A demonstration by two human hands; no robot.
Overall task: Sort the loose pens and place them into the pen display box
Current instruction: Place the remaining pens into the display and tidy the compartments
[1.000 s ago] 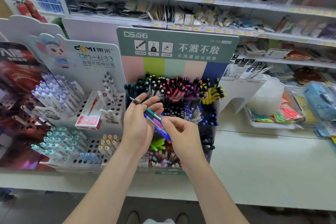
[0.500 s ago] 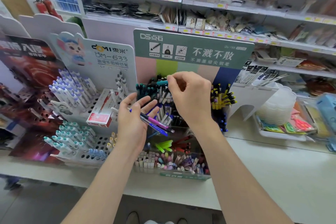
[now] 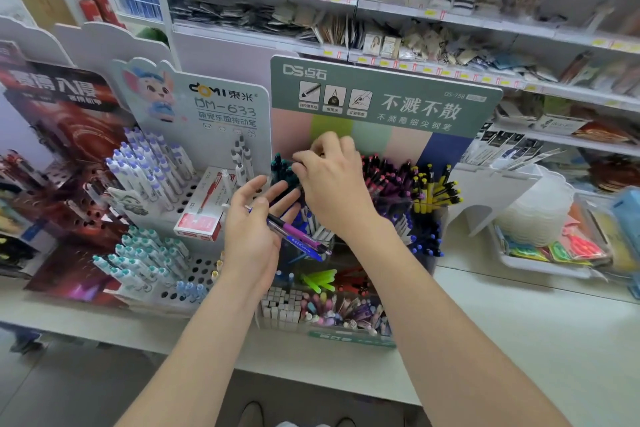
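The pen display box (image 3: 381,99) has a green header and rows of pens grouped by cap colour. My left hand (image 3: 247,239) hovers before its left half, thumb pressing a few loose pens (image 3: 299,237), purple and blue, against the palm while the fingers spread. My right hand (image 3: 334,187) reaches over it to the back left corner. Its curled fingertips pinch down among the teal-capped pens (image 3: 281,168). The pen it pinches is mostly hidden by the fingers.
A white DOMI pen rack (image 3: 162,180) with a red pen carton (image 3: 202,217) stands left of the box. Yellow pens (image 3: 431,191) fill the back right section. A white tray of packets (image 3: 543,255) sits right, on the white shelf (image 3: 519,329).
My right hand took a teal pen from the bundle, lifted it to the back row and now has lowered it among the teal pens. My left hand stayed put with fewer pens.
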